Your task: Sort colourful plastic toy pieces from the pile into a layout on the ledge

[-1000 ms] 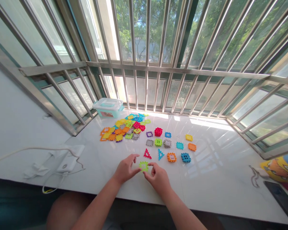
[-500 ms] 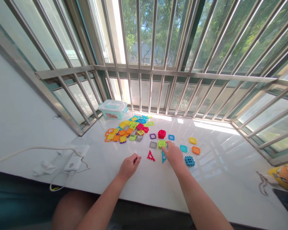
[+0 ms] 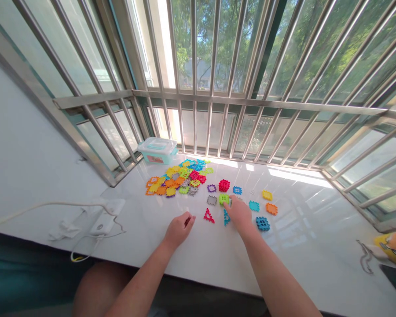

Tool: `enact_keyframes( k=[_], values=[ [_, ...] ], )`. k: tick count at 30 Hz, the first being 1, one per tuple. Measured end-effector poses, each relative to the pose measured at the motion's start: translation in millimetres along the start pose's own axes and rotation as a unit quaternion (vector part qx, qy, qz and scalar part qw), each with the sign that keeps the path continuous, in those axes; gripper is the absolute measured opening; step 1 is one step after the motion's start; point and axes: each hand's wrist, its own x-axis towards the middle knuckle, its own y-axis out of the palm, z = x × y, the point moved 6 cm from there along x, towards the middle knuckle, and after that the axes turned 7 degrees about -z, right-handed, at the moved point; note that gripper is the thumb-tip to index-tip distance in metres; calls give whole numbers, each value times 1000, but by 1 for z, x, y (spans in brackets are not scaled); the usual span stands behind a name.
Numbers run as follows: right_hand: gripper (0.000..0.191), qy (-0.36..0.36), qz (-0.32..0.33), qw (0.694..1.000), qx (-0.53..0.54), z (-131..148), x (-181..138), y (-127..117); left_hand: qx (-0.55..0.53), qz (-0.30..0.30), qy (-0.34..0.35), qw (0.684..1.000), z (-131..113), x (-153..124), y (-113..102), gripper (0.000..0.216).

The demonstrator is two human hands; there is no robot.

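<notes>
My right hand reaches over the white counter, thumb and forefinger pinched on the right side of a lime-green interlocking block. A blue triangular piece lies just below, partly covered by that hand. Resting on the counter, my left hand is curled closed, and nothing shows in it. The red triangular piece is to its right. Around the green block lie a grey square piece, a purple square frame, a red assembled block and a blue square piece.
A heap of coloured pieces spreads at the left, before a lidded turquoise box. Rightward lie yellow, orange and teal pieces and a dark-blue block. A power strip with cables sits far left. Metal bars back the counter.
The whole view has shifted slightly. Both hands keep their positions, the right one still at the green block.
</notes>
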Motion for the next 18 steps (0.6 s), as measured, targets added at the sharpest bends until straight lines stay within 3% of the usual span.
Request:
enact_keyframes(
  k=[6,11,15,18],
  values=[
    [47,0,13,1000,-18,2,-1,-4,6,-2,-1,1000,0,0,0,35],
    [45,-12,-13,1000,-9,11,-12,-17,6,-14,0,1000,-1,1,-1,33],
    [36,-67,-34,996,52,34,-51,-17,17,-35,7,999,-1,2,-2,31],
    [29,-119,-5,989,85,52,-93,2,30,-45,16,998,-1,2,-2,30]
  ],
)
